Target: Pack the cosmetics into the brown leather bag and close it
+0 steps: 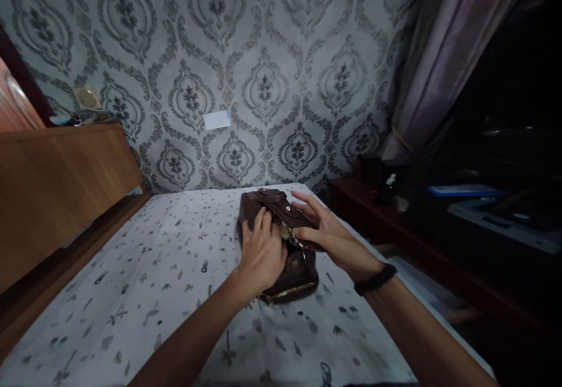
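Brown leather bag (302, 274), zippered, studded flap; lying at centre of the frame on a white patterned sheet (175, 270). Top opening parted, pale contents just visible. Left hand (263, 252): laid on the bag's left side, fingers bent at the opening; grip cannot be told. Right hand (327, 232): thumb at the zipper edge, fingers spread open over the flap; black band (375, 280) on wrist. Wooden board (65, 188), left of the frame. Dark bottle with white top (388, 189), right of centre. Damask wallpaper (263, 82), upper frame.
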Tool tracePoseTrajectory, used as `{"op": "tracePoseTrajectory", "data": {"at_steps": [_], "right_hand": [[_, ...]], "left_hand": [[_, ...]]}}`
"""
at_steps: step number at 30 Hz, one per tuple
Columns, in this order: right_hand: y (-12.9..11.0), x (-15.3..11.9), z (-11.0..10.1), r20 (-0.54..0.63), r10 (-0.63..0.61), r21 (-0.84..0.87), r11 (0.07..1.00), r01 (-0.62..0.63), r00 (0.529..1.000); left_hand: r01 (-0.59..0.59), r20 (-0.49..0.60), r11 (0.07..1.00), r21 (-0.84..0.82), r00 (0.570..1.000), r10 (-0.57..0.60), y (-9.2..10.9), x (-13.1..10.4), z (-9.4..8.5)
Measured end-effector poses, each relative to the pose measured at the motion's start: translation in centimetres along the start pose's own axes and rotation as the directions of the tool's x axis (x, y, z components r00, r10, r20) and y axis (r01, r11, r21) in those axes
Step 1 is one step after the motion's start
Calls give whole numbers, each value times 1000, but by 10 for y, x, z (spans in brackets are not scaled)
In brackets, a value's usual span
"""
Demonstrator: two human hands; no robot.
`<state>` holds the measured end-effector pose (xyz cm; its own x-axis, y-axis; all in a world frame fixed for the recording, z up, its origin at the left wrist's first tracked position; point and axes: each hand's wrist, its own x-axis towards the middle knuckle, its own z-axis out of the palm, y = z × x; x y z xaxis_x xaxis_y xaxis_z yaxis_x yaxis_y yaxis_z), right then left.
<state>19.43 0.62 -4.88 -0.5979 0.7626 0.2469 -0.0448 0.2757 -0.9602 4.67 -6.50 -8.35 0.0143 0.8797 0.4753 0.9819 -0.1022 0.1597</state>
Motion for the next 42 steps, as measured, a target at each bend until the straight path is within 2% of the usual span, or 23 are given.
{"op": "tracePoseTrajectory", "data": {"at_steps": [4, 10, 14, 21, 28, 34, 38, 42], "right_hand": [[-2, 1, 1, -10, 15, 43, 999, -14, 1000], [-3, -1, 2, -5, 7, 66, 998, -7, 1000], [-2, -1, 1, 3, -2, 35, 999, 2, 1000], [4, 1, 3, -23, 1, 47, 999, 1, 1000], [5, 0, 2, -21, -29, 22, 999, 30, 999], [3, -1, 3, -21, -5, 61, 998, 7, 1000], [6, 0, 3, -23, -20, 83, 996, 21, 1000], [9, 0, 2, -12, -45, 86, 995, 46, 999]], "left_hand": [[-11, 42, 1000, 19, 999, 10, 2, 3, -1], [-61, -6, 998, -32, 998, 61, -1, -8, -11], [-116, -28, 990, -77, 993, 114, 0, -19, -11], [-141, 95, 984, -111, 984, 151, -3, -12, -13], [-153, 131, 988, -37, 979, 156, -2, -5, -10], [-180, 82, 980, 82, 981, 173, 1, -9, -6], [-193, 134, 971, 144, 976, 174, 6, -7, -10], [-226, 191, 970, 90, 960, 206, 5, -4, -15]]}}
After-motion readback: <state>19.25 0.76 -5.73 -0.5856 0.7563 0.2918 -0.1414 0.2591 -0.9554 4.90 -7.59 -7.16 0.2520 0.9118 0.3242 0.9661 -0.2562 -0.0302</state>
